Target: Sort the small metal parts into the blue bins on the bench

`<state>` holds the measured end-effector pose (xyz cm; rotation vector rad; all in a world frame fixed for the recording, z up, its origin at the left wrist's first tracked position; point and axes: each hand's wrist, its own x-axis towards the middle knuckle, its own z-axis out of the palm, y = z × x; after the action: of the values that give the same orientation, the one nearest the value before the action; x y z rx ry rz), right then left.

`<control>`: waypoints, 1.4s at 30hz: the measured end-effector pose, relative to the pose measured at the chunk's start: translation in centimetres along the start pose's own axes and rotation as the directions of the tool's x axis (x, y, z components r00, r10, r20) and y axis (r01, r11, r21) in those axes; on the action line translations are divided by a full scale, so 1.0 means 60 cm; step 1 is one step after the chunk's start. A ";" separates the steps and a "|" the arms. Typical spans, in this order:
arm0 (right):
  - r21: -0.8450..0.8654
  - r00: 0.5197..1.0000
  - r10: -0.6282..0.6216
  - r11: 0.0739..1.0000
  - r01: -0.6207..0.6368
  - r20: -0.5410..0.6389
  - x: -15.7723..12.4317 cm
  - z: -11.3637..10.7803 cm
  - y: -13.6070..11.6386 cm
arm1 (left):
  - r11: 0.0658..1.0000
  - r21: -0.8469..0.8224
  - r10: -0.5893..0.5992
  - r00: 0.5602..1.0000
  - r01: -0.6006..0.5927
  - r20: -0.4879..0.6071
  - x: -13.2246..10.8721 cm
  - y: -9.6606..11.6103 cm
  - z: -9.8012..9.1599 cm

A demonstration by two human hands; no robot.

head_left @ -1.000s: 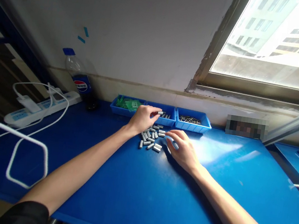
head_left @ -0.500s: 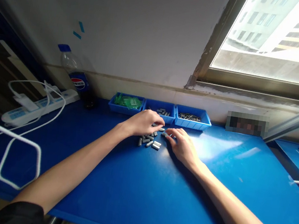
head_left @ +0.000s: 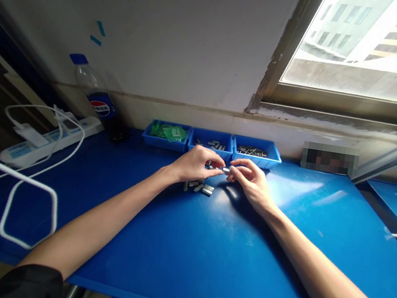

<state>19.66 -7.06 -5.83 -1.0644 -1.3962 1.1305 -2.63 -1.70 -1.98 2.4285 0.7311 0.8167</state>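
Head view: metal piece (head_left: 226,171) held just above table (head_left: 153,252), near side of middle bin (head_left: 226,156); right hand (head_left: 254,187) pinches it between thumb and fingers; left hand (head_left: 196,162) curled, fingertips at the piece's left end, cannot tell whether gripping; loose pieces (head_left: 208,190) on the table beneath left hand, partly hidden by it; left bin (head_left: 165,143) holds green bags (head_left: 173,133); similar metal pieces in middle bin; thin pins (head_left: 252,151) in right bin (head_left: 256,162); bottle (head_left: 101,107) far left.
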 end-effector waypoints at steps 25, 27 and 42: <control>-0.734 0.880 -0.290 0.486 0.474 0.376 -0.011 0.020 0.034 | 0.912 -0.316 -0.361 0.876 0.260 -0.320 0.006 -0.029 -0.004; -0.728 0.886 -0.321 0.509 0.460 0.336 -0.010 0.019 0.033 | 0.930 -0.270 -0.318 0.914 0.249 -0.251 0.006 -0.025 -0.006; -0.713 0.939 -0.323 0.631 0.307 0.119 -0.005 0.012 0.033 | 0.968 -0.156 -0.216 0.969 0.197 -0.119 0.001 -0.020 -0.006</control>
<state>19.08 -7.11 -7.86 -1.2818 -1.9965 0.2659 -3.22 -0.67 -2.38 2.1431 0.9272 0.9224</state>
